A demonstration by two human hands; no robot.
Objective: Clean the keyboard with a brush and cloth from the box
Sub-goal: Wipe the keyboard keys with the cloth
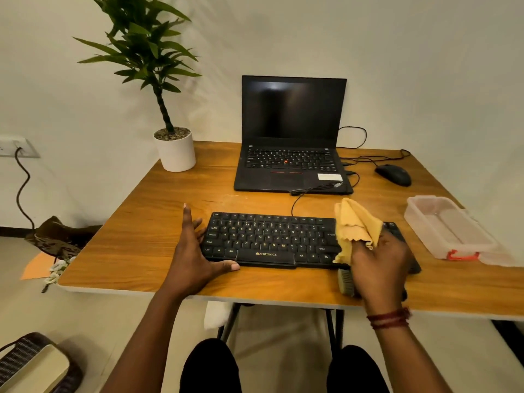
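head cam | wide | faces forward-down | close above keyboard (269, 239) on desk (141, 236)

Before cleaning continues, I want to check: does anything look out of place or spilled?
Nothing on the table looks spilled. On the floor left of it lie an orange paper and white flowers, which look dropped.
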